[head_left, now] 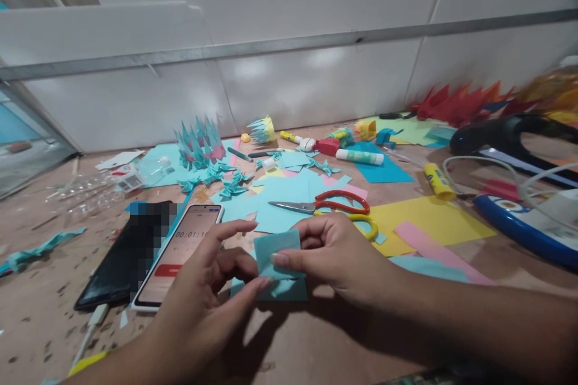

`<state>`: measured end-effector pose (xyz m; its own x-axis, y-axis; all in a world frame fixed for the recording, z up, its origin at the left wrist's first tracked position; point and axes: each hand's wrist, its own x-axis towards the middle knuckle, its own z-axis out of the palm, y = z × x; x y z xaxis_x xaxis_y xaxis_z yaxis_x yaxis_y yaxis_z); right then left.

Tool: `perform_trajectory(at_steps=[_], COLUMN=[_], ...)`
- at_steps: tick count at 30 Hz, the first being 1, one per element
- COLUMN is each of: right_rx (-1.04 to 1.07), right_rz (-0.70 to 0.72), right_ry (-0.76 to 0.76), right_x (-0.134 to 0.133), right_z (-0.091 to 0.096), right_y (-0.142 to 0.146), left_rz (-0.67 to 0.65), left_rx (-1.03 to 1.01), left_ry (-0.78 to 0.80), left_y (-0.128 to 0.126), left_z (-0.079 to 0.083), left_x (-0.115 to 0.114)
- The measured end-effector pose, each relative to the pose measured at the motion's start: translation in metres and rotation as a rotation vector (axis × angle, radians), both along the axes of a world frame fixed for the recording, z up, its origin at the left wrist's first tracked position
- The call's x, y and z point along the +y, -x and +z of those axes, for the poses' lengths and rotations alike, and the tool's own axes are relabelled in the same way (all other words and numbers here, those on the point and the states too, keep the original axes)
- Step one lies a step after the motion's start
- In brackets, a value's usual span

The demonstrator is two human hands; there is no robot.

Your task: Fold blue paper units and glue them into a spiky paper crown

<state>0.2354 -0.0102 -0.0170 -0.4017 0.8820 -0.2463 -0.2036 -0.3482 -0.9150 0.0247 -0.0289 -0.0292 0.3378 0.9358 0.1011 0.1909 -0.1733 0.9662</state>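
Note:
A small light blue paper square (276, 249) is pinched between both of my hands just above the table. My left hand (203, 301) presses its lower edge with thumb and curled fingers, the index finger stretched out above. My right hand (334, 252) grips the right side, thumb on the front. A second blue piece (289, 290) lies flat under them. Red and yellow scissors (336, 207) lie shut just behind my right hand.
A phone showing a timer (180, 252) and a dark phone (121, 258) lie at left. Glue sticks (359, 157), folded blue paper spikes (201, 144), yellow sheet (428, 219), pink strip (433, 249), red paper spikes (456, 105) and cables (497, 174) crowd the table.

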Motion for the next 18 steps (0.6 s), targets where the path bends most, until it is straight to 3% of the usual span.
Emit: perform_trajectory(at_steps=[8,13,16,18], right_rx=[-0.010,-0.028,-0.017,-0.005], right_rz=[-0.010,-0.016,0.009,0.050], right_ry=[-0.017,-0.016,-0.052,-0.075], right_x=[-0.0006,-0.0008,-0.0017,-0.0028], right_z=[-0.0035,-0.0015,-0.0005,0.0003], right_y=[0.0001,0.0014,0.0016,0.0011], left_rz=[-0.065,-0.040,0.029,0.068], left_rx=[-0.050,-0.003,0.062,0.114], left_ry=[0.033,0.048,-0.052,-0.215], left_y=[0.0002,0.0000,0.0020,0.0052], left_z=[-0.0017,0.0031,0.0042,0.0012], left_x=[0.0013,-0.0011,-0.0019,-0.0005])
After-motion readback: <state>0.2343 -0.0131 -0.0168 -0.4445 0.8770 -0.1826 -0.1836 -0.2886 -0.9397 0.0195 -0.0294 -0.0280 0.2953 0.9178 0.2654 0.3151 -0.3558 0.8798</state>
